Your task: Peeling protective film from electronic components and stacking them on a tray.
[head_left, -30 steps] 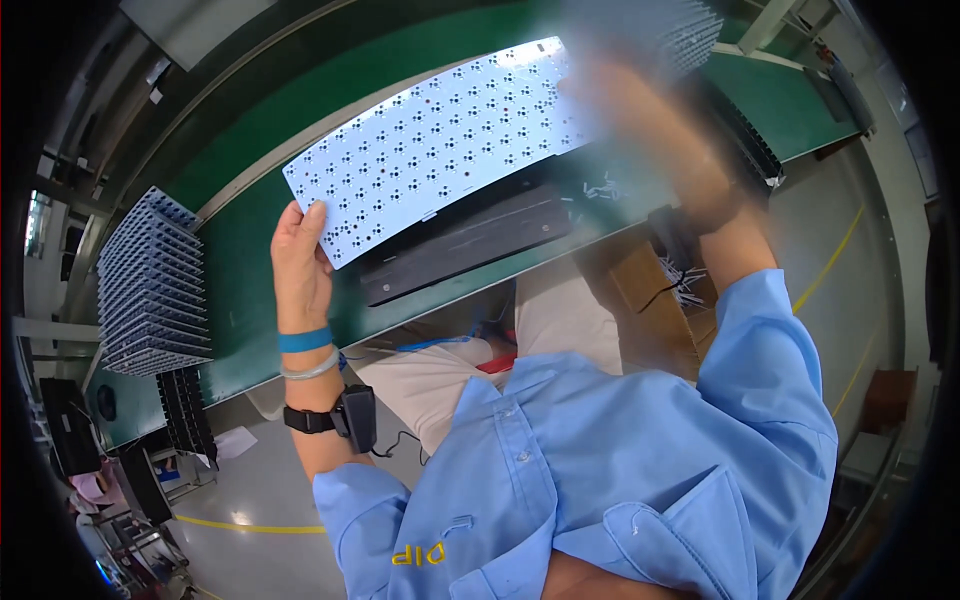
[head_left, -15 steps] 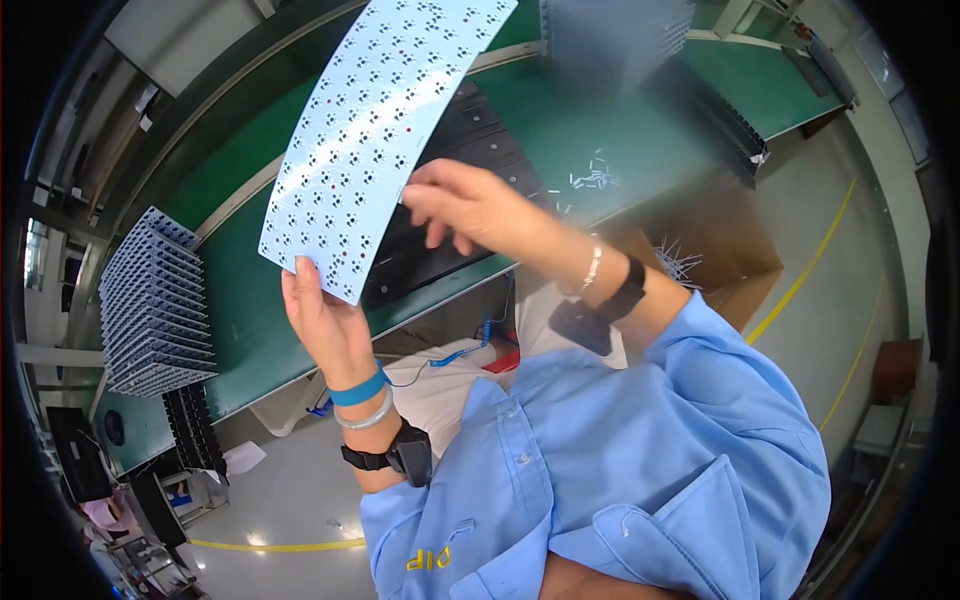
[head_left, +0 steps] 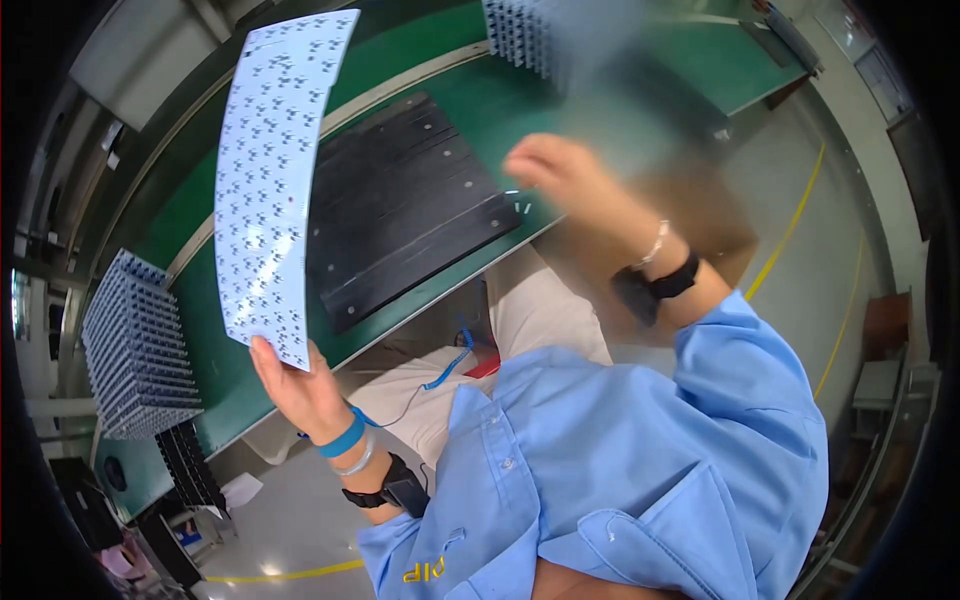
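My left hand (head_left: 300, 393) is closed on the lower end of a long white circuit board (head_left: 265, 190), thumb on its face. The board stands tilted up, its face covered with rows of small dark marks. Behind it a flat black fixture plate (head_left: 400, 190) with several round studs lies on the green bench. My right hand (head_left: 565, 175) is apart from the board, above the bench just right of the plate. Motion smears its fingers, which look curled; whether they hold anything does not show. A few small white pieces (head_left: 524, 208) lie below it.
A tall stack of boards (head_left: 140, 345) stands on the green bench (head_left: 225, 405) at the left, over a black slotted rack (head_left: 190, 465). Another stack (head_left: 520, 45) is at the far side, partly blurred. A cardboard box (head_left: 715, 225) sits right of the bench. A blue coiled cord (head_left: 450, 370) hangs near my lap.
My left hand has moved left and down with the circuit board, turning it more upright. My right hand has moved away from the board's edge to the right. More of the black plate shows.
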{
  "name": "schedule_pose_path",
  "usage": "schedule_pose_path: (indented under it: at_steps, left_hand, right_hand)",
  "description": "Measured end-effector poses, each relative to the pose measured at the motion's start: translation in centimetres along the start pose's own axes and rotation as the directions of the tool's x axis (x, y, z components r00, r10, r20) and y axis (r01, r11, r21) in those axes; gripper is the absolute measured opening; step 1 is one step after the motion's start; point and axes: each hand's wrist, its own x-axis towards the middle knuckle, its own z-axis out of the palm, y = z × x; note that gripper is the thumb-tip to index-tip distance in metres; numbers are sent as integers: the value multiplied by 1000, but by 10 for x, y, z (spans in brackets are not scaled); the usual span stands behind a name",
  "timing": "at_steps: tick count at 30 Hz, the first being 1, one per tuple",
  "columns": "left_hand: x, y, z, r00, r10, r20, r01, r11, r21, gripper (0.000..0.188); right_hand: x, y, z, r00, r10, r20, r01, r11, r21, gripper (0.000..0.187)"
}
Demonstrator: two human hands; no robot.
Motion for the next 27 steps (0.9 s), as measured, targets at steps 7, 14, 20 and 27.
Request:
schedule_pose_path:
  at_steps: [7,14,20,27]
  left_hand:
    - [-17,29,-2,902,308,-303,-233,937,258,30]
    - [-34,29,8,841,414,-348,-287,887,362,31]
    - [-54,41,-1,793,477,-378,-315,854,415,33]
    - [-50,41,-5,816,464,-344,-292,845,449,35]
  right_hand:
    - [20,7,-12,942,-257,218,337,730,-594,16]
    - [80,-70,123,706,-397,586,609,763,-217,21]
    - [95,-85,152,612,-286,738,627,744,-232,21]
    - [88,-80,141,609,-282,741,619,753,-223,20]
